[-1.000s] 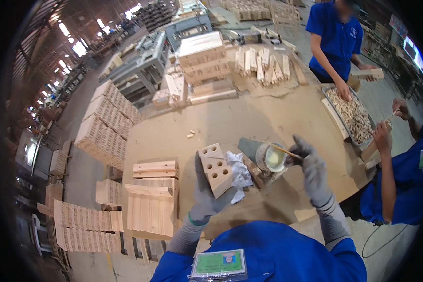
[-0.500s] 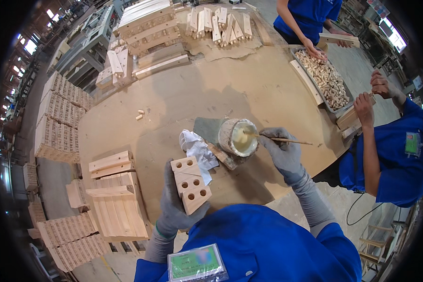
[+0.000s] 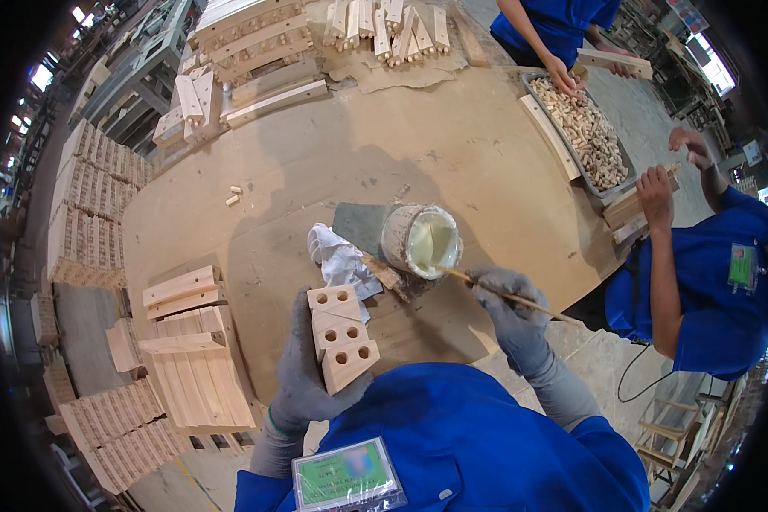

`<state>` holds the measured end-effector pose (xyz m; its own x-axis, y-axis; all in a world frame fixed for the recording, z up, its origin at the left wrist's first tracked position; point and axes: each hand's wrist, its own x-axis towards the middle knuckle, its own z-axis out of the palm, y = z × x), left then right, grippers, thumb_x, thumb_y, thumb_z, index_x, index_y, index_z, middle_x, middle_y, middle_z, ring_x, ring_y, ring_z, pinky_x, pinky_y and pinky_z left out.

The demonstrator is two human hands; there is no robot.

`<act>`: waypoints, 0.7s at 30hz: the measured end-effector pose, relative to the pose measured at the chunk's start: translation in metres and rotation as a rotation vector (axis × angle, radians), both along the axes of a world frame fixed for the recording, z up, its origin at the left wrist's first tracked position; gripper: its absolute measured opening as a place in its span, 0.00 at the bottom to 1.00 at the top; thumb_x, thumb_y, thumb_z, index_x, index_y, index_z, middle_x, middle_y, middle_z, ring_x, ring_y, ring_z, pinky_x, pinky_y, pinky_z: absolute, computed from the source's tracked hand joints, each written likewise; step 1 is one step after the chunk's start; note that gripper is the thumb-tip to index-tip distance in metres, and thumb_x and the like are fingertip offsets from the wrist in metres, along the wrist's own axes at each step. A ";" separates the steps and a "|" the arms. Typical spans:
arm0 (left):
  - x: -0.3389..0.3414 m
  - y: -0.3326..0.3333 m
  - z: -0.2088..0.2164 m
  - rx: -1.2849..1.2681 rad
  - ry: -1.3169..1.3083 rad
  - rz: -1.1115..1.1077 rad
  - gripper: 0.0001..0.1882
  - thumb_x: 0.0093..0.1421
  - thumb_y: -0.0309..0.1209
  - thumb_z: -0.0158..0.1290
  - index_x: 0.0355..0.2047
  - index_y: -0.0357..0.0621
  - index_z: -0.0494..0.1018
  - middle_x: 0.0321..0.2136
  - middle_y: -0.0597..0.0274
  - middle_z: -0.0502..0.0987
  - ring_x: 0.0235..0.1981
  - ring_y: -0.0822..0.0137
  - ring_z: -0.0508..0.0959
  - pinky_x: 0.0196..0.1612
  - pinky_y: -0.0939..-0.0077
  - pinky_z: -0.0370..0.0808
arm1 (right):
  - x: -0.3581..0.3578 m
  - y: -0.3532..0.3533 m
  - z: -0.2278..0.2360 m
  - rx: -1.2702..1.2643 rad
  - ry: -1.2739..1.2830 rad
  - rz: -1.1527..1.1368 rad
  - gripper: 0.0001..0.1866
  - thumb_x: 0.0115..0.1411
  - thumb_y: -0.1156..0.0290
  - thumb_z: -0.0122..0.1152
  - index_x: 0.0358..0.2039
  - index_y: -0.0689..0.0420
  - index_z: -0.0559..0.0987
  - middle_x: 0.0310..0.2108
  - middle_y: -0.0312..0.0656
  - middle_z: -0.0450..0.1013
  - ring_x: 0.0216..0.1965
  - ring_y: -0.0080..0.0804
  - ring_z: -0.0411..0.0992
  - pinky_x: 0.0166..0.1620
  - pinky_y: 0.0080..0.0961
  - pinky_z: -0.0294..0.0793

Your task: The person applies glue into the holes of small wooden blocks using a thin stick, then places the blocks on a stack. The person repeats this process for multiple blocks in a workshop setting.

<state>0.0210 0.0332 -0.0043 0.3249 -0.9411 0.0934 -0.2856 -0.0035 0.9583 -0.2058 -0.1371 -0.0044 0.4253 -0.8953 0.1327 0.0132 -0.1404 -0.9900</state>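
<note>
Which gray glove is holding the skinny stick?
The right hand holds the stick, near the pot; the left hand holds wooden blocks with round holes.

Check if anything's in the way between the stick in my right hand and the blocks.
Only the rim of the pot, at the tip of the stick, may be; nothing visible stands between there and the blocks in your left hand.

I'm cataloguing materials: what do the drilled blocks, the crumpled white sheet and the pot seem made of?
Drilled blocks: apparently bare wood; pale, matte, faintly grained faces.
Crumpled white sheet: cloth or paper; soft folds fit either.
Pot: material unclear; its rough, off-white outside looks caked over.
</note>
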 end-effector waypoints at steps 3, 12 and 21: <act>0.002 0.002 -0.001 -0.001 -0.026 -0.024 0.58 0.39 0.28 0.65 0.64 0.26 0.39 0.54 0.41 0.66 0.53 0.53 0.72 0.54 0.66 0.68 | -0.004 0.007 0.004 -0.016 -0.058 0.002 0.08 0.55 0.84 0.60 0.36 0.63 0.75 0.40 0.49 0.75 0.38 0.27 0.74 0.42 0.21 0.75; -0.001 -0.004 0.002 0.055 -0.069 -0.129 0.58 0.36 0.24 0.62 0.65 0.30 0.40 0.55 0.46 0.65 0.55 0.58 0.68 0.57 0.64 0.64 | 0.007 0.006 -0.003 -0.088 0.015 0.052 0.08 0.55 0.83 0.61 0.35 0.62 0.74 0.39 0.49 0.75 0.38 0.29 0.74 0.40 0.23 0.75; -0.009 -0.014 0.017 0.119 -0.233 -0.220 0.57 0.38 0.35 0.65 0.64 0.30 0.44 0.57 0.38 0.62 0.57 0.45 0.67 0.57 0.62 0.66 | 0.010 0.000 0.054 0.096 -0.140 -0.035 0.09 0.53 0.80 0.63 0.34 0.66 0.72 0.32 0.47 0.76 0.32 0.29 0.75 0.37 0.23 0.77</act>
